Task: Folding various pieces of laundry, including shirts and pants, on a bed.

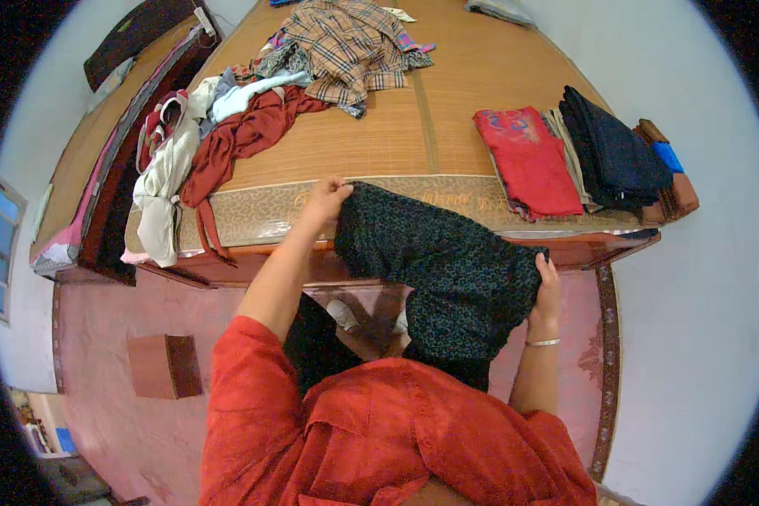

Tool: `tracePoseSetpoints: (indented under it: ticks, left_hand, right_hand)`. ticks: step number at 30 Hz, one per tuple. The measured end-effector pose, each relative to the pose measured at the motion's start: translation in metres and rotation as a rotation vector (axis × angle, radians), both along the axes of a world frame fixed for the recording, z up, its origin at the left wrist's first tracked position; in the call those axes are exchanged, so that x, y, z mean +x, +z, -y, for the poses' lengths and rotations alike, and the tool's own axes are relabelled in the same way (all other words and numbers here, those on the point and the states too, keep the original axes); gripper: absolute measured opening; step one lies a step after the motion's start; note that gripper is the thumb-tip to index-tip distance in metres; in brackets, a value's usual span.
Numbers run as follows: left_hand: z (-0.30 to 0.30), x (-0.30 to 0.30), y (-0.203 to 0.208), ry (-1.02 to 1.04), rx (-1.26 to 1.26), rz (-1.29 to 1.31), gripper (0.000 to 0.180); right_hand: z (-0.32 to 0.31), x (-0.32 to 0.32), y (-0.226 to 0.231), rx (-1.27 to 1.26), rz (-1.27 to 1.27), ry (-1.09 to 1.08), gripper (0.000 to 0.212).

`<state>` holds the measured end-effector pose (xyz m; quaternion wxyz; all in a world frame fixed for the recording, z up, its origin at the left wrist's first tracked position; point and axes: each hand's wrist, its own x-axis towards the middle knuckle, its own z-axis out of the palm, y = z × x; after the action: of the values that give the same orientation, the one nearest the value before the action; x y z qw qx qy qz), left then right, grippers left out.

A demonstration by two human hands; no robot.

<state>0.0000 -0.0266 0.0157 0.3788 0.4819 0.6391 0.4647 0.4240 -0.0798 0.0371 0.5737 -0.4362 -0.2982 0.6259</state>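
I hold a dark patterned garment (434, 266) stretched between both hands over the near edge of the bed (413, 126). My left hand (325, 201) grips its upper left corner above the bed's woven-mat border. My right hand (548, 282) grips its right edge, lower down, a thin bangle on that wrist. The cloth hangs down in front of my red top. On the bed to the right lie a folded red garment (527, 160) and a folded dark garment (616, 156).
Unfolded clothes lie on the left of the bed: a maroon cloth (236, 139), a white garment (164, 181), a checked shirt (346, 46). A small brown box (164, 364) stands on the pink floor at the left. A pale wall runs along the right.
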Motion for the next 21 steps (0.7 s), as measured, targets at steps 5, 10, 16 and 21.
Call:
tracePoseSetpoints:
  ticks: [5,10,16,21]
  left_hand:
    - [0.010,-0.020,0.049,0.089,-0.096,0.434,0.012]
    - [0.024,-0.034,0.103,-0.003,0.113,0.733,0.007]
    - [0.037,-0.040,0.128,-0.067,0.198,0.754,0.021]
    - [0.040,-0.053,0.123,-0.110,0.279,0.702,0.030]
  right_hand:
    - [0.000,0.002,0.032,0.035,-0.030,-0.016,0.023]
    - [-0.009,0.008,0.059,0.162,0.072,-0.046,0.027]
    - [-0.012,0.013,0.074,0.307,0.016,0.050,0.030]
    - [-0.009,0.016,0.074,0.291,0.035,0.054,0.033]
